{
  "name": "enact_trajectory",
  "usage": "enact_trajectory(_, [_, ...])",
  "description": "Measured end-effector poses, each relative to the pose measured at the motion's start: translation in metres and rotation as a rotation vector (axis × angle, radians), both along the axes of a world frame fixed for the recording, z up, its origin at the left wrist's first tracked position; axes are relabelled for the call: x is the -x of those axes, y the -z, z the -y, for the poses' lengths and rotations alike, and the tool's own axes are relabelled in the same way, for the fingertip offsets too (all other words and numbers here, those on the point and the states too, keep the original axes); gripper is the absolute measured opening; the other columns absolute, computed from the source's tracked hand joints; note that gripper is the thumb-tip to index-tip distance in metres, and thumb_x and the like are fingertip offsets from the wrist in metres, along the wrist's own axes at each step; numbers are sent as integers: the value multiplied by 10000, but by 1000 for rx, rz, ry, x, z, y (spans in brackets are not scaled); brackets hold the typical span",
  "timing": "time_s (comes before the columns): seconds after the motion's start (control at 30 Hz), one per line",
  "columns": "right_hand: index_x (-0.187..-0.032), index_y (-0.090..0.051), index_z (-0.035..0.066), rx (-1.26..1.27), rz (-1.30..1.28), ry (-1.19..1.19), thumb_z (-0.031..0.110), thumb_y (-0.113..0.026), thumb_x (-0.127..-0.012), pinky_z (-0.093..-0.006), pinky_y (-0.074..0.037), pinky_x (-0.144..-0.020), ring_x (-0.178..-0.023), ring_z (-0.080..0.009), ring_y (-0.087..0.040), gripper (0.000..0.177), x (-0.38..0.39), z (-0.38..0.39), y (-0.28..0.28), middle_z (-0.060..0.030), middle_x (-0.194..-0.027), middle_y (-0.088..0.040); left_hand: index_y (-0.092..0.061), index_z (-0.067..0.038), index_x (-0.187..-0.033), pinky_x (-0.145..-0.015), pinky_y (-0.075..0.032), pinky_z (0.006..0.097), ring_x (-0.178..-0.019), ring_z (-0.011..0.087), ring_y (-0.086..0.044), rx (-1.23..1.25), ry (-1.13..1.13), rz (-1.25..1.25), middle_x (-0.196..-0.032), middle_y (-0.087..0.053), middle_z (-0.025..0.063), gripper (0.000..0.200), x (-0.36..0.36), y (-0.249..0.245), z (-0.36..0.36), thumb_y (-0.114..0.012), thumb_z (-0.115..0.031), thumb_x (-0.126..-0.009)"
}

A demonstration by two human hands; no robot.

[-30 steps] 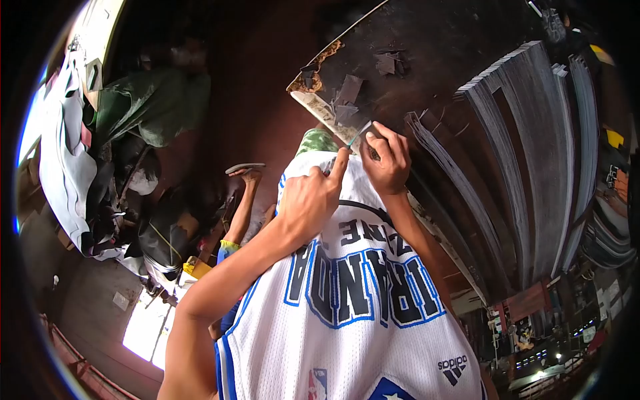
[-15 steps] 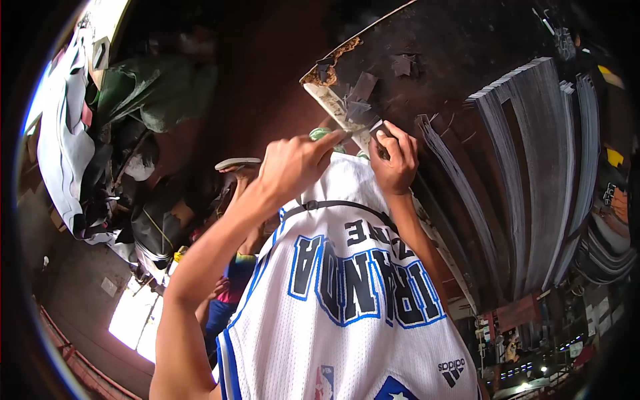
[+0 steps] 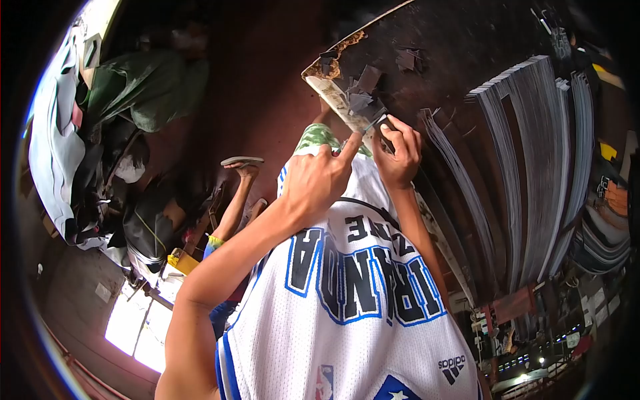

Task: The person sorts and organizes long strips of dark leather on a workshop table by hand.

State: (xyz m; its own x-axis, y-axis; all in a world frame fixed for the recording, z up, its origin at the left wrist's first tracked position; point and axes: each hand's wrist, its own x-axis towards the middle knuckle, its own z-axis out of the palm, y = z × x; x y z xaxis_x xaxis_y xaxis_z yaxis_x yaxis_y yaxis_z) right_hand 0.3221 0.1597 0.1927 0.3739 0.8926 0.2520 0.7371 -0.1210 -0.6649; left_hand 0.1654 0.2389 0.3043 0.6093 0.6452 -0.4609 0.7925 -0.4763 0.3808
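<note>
My left hand (image 3: pixel 319 177) is closed with its index finger stretched along a thin blade-like tool (image 3: pixel 373 125), whose grip is hidden in the palm. The tool's tip reaches my right fingertips. My right hand (image 3: pixel 398 155) is closed in a pinch at the table's edge, around a small dark piece that is mostly hidden by the fingers. Just beyond both hands, small dark offcuts (image 3: pixel 361 101) lie by the pale, worn edge (image 3: pixel 331 95) of the dark table (image 3: pixel 460 40).
Long stacked dark strips (image 3: pixel 533 160) cover the table's right side. More scraps (image 3: pixel 408 59) lie farther back. Off to the left, another person's leg and sandal (image 3: pixel 243 161) show, near heaped green cloth (image 3: pixel 143 87) and pale sheets (image 3: pixel 57 147). Chipped board shows at the table corner (image 3: pixel 333 61).
My left hand has moved right and a little closer to my body, its index fingertip nearer my right hand. The right hand stays nearly in place. More of the other person's leg shows.
</note>
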Motion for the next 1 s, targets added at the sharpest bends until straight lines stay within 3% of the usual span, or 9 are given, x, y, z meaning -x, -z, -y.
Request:
enact_trajectory(0.53, [-914,-678,60,43,-65,-15,2,-766,-725,-377,-526,-790,-915,-297,-636,217,0,1,-8,-99,-1118,-671,-510,-191,-1408,-449,-512,423,-536,327,-659,101,38,-75,-783,-686,200,506,-16,-12,-9,-613,-187,-912])
enact_trajectory(0.6, [-921,-673,52,41,-74,-30,3,-760,-735,-377,-526,-793,-916,-297,-641,211,-1,1,-10,-116,-1120,-668,-440,-123,-1460,-532,-536,456,-583,366,-663,189,48,-107,-798,-658,245,574,-20,-19,-12,-546,-131,-895])
enact_trajectory(0.7, [-931,-673,50,52,-88,-31,5,-759,-739,-375,-527,-795,-914,-296,-644,216,-2,-1,-13,-120,-1118,-669,-419,-126,-1480,-520,-532,446,-580,360,-664,169,89,-167,-808,-656,255,610,-28,-22,-12,-555,-131,-886])
enact_trajectory(0.9, [-937,-675,43,58,-86,-35,8,-758,-746,-380,-524,-799,-910,-299,-642,211,0,-1,-13,-122,-1125,-667,-375,-117,-1514,-489,-522,424,-513,318,-626,144,138,-166,-773,-642,220,660,-20,-11,-4,-557,-118,-879])
enact_trajectory(0.97, [-926,-674,50,67,-71,-35,10,-760,-745,-382,-523,-799,-914,-300,-643,205,-1,0,-12,-120,-1130,-667,-388,-140,-1510,-473,-516,420,-501,319,-618,87,79,-74,-752,-631,204,646,-9,-2,3,-573,-143,-891])
enact_trajectory(1.0, [-916,-672,57,61,-39,-29,9,-763,-741,-384,-523,-800,-920,-303,-642,203,0,1,-10,-115,-1129,-667,-453,-238,-1468,-436,-506,427,-491,311,-623,64,33,-56,-774,-650,154,601,0,6,9,-641,-192,-899])
